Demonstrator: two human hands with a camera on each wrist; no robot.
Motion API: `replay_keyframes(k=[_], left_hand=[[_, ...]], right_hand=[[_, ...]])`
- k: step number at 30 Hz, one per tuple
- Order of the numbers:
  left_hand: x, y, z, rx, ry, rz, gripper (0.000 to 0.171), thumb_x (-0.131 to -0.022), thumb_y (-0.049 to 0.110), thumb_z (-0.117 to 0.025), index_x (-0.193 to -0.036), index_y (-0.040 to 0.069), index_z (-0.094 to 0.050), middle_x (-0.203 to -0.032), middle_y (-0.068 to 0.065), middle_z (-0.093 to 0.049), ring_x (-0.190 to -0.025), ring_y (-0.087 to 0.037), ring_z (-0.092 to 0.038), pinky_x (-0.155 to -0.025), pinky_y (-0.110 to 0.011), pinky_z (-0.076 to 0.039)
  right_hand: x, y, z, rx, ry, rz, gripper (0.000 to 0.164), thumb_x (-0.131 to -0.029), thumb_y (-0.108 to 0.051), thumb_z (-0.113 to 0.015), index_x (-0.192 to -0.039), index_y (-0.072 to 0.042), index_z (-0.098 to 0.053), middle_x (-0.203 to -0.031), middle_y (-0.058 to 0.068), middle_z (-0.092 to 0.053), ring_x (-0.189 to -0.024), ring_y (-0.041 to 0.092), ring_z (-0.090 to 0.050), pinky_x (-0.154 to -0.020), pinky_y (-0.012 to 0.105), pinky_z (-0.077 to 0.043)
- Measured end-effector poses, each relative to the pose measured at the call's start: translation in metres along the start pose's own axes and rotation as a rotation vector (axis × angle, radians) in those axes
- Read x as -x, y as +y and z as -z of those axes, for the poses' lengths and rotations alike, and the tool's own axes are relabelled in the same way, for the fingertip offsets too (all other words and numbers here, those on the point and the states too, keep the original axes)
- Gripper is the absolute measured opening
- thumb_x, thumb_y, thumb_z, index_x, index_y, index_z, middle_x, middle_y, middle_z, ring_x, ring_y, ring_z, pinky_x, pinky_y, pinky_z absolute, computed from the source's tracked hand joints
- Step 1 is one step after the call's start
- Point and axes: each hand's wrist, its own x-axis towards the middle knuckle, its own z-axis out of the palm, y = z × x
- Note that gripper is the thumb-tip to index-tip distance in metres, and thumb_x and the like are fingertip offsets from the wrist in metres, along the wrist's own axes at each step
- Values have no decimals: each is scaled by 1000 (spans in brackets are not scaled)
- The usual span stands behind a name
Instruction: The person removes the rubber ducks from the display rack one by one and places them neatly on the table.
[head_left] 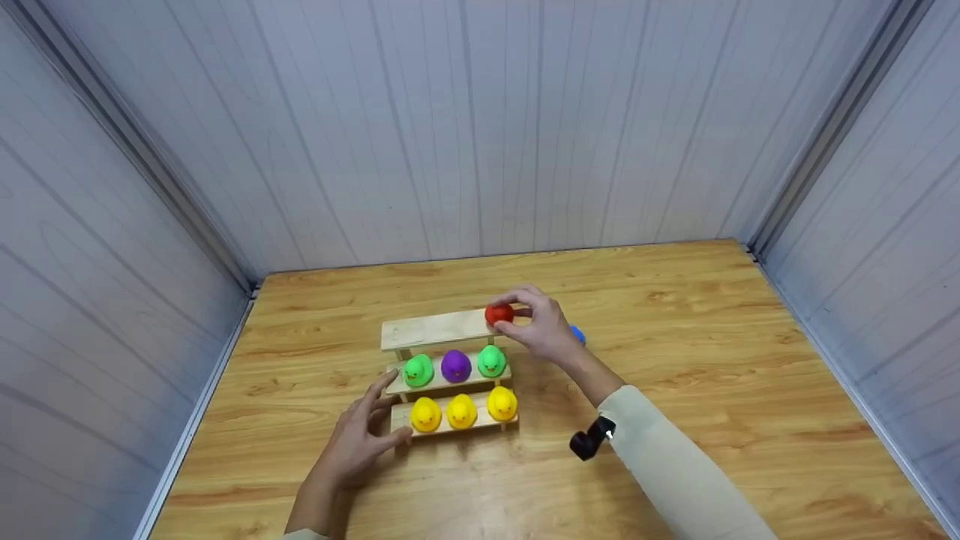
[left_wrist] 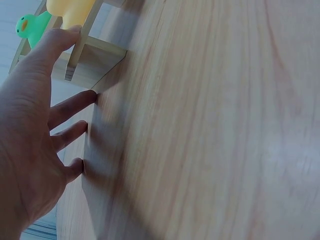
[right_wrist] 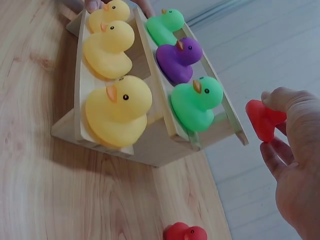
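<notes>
A three-tier wooden stand [head_left: 435,330] holds rubber ducks. My right hand [head_left: 541,327] pinches a red rubber duck [right_wrist: 262,120] between thumb and fingers at the right end of the top tier, tilted in the right wrist view. My left hand [head_left: 358,436] rests at the stand's left end, fingers spread; its thumb [left_wrist: 62,37] is right at the lowest tier's edge. Along the middle tier sit a green duck [head_left: 418,370], a purple duck [head_left: 456,366] and another green duck [head_left: 491,361]. Three yellow ducks [head_left: 461,411] line the lowest tier.
A blue object [head_left: 577,334], mostly hidden by my right wrist, lies right of the stand. Another red duck [right_wrist: 186,231] is on the wooden table [head_left: 675,337]. Pale panelled walls [head_left: 480,135] enclose the back and both sides.
</notes>
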Motion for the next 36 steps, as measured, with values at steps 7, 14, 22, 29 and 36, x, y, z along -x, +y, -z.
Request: replay_keyframes(k=[7, 14, 22, 29, 36], left_hand=[[-1, 0, -1, -4, 1, 1, 96, -96, 43, -91, -175, 37, -37, -154, -18, -73, -155, -51, -56, -133, -84, -19], [-1, 1, -2, -17, -2, 11, 94, -97, 45, -90, -175, 39, -37, -155, -20, -72, -154, -50, -58, -133, -85, -18], [2, 1, -2, -4, 3, 15, 95, -97, 44, -90, -175, 37, -37, -154, -21, -72, -152, -50, -61, -133, -85, -18], [4, 1, 0, 14, -1, 19, 94, -97, 41, -91, -175, 35, -38, -155, -23, -70, -151, -49, -62, -132, -85, -22], [4, 0, -1, -4, 6, 33, 95, -96, 43, -91, -175, 36, -38, -155, -22, -71, -153, -50, -58, -133, -83, -22]], right_hand=[[5, 8, 16, 10, 39, -22, 29, -98, 1, -84, -127, -1, -80, -136, 23, -73, -130, 40, -71, -112, 56, -64], [12, 16, 32, 30, 67, -37, 28, -100, 1, -82, -127, -2, -80, -134, 23, -73, -129, 40, -71, -113, 59, -62], [17, 26, 49, 52, 84, -71, 29, -99, 1, -84, -127, -1, -79, -134, 23, -72, -131, 40, -70, -114, 60, -62], [24, 37, 63, 51, 109, -106, 30, -99, 2, -83, -128, 0, -79, -134, 24, -71, -133, 42, -69, -116, 65, -58], [31, 49, 78, 72, 134, -108, 29, -100, 2, -82, -128, 2, -78, -135, 25, -71, -132, 43, -69, -116, 64, -59]])
